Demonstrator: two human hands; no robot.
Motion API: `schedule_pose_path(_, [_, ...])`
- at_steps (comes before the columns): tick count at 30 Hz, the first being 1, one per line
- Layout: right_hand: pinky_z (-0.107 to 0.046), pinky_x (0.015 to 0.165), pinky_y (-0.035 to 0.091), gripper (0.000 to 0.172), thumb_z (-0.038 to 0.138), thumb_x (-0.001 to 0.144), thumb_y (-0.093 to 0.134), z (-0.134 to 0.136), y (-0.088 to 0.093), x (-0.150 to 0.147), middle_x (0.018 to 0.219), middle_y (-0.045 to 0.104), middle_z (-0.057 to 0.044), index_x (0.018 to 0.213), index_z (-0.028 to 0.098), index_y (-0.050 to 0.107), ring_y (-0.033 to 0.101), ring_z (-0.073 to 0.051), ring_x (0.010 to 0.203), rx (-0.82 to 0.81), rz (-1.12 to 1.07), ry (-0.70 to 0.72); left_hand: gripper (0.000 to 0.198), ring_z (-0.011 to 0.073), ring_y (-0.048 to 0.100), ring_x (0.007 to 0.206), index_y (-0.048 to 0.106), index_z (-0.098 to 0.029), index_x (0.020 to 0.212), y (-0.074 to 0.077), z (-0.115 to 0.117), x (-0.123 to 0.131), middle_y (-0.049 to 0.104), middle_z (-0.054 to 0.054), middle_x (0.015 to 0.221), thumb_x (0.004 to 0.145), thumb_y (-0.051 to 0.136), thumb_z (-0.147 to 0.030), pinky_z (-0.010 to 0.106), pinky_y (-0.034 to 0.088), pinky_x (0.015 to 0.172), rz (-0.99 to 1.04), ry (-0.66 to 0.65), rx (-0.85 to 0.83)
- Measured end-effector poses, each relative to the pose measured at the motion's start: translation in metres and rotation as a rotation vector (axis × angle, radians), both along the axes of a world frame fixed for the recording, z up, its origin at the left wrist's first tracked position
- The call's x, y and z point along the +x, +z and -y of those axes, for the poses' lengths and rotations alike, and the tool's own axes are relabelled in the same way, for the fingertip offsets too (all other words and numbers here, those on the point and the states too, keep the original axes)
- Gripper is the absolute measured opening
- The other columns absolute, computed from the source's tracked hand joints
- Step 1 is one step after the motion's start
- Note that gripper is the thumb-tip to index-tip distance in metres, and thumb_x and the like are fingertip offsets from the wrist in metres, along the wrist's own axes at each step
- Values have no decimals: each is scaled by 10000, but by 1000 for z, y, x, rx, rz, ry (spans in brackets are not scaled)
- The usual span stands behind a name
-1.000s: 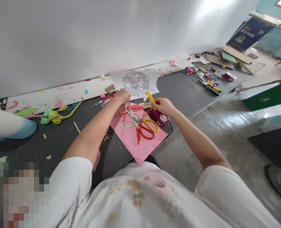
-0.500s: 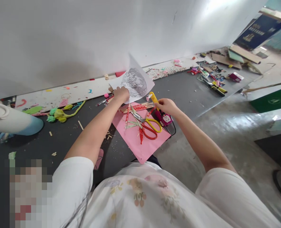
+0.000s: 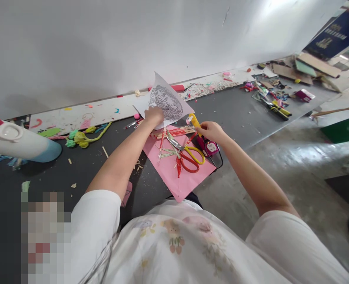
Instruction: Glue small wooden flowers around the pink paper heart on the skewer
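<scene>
My left hand (image 3: 154, 116) is closed on a white sheet of paper (image 3: 173, 103) printed with a round, dark line drawing, its upper corner standing up. In my right hand (image 3: 210, 131) is a yellow hot glue gun (image 3: 195, 121) with a pale tip close to the sheet's lower right corner. Between the hands lies a pink sheet (image 3: 179, 185). On it rest scissors (image 3: 189, 157) with one red and one yellow handle, thin sticks and red patterned strips (image 3: 174, 132). A magenta power socket (image 3: 211, 147) with a black cord sits just below my right hand.
A white and blue bottle with a red top (image 3: 23, 141) stands at the left. Yellow and green yarn (image 3: 84, 139) lies by the wall (image 3: 109, 51). Yellow-handled pliers (image 3: 276, 109), scraps and boards (image 3: 292, 74) crowd the far right of the dark table (image 3: 230, 106).
The view has swung slightly left, so things sit further right. The printed sheet has tilted, showing its drawing more fully. Both hands keep their holds.
</scene>
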State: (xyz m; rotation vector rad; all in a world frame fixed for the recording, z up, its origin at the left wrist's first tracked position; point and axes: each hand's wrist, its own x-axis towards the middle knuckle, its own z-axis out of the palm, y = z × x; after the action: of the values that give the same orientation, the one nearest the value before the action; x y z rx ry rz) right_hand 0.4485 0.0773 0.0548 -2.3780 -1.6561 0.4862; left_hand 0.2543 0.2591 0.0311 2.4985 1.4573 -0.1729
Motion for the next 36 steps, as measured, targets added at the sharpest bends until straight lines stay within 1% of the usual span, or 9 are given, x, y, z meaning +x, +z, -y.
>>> schedule_pose_path(6, [-283,589,328,445,552,885,484,2,4,-1,654,645,-39,760,170,675,551,-153,624,4,-3,-5,441,343,456,1330,593,-151,1312,-2,0,0,570,174,1379,941,395,-285,455,405,1077,15,18,-11])
schedule_pose_path(11, [-276,588,338,365,478,883,511,2,6,-2,646,660,-32,758,175,671,572,-151,612,-10,-10,-24,459,336,458,1344,567,-173,1346,-1,1,-2,580,159,1370,953,366,-300,469,429,1064,34,38,-18])
schedule_pose_path(15, [-275,581,341,350,474,877,529,1,6,-2,644,668,-30,783,176,688,584,-155,610,-24,9,-43,461,334,467,1341,556,-185,1356,-1,3,-4,591,159,1353,954,363,-298,463,462,1029,48,44,-26])
schedule_pose_path(21, [-283,580,331,390,518,874,541,0,3,-3,689,679,-46,827,176,725,593,-177,659,-29,82,-59,471,332,476,1319,572,-154,1329,-1,7,-10,561,164,1399,967,293,-267,463,469,1018,92,-11,-3])
schedule_pose_path(24, [-282,582,331,383,512,869,549,0,1,-4,700,685,-51,836,177,733,597,-182,676,-30,103,-54,485,342,482,1307,579,-139,1329,-1,9,-12,556,172,1407,974,272,-263,468,469,1010,99,-25,0])
schedule_pose_path(26, [-282,585,331,387,515,865,550,0,0,-4,725,695,-57,839,175,734,602,-186,696,-27,116,-46,479,345,487,1303,589,-144,1323,0,10,-13,557,166,1410,974,283,-264,465,469,1009,100,-36,-4])
schedule_pose_path(29, [-283,599,339,437,558,870,527,0,-1,-5,769,712,-66,857,175,737,612,-193,728,-19,131,-31,457,335,483,1313,603,-171,1314,0,9,-14,555,149,1421,973,313,-266,446,461,1022,96,-49,-16])
schedule_pose_path(32, [-287,604,339,471,590,872,501,1,0,-6,787,714,-72,858,178,730,613,-200,740,-19,143,-15,465,334,465,1330,584,-156,1337,-1,8,-13,555,164,1420,976,311,-263,448,443,1042,85,-45,-21])
schedule_pose_path(36, [-289,594,324,394,528,864,516,3,4,-10,747,690,-59,818,185,704,593,-192,701,-40,149,9,461,332,462,1329,567,-122,1345,-2,7,-11,572,190,1391,973,342,-274,434,433,1048,60,-27,-34])
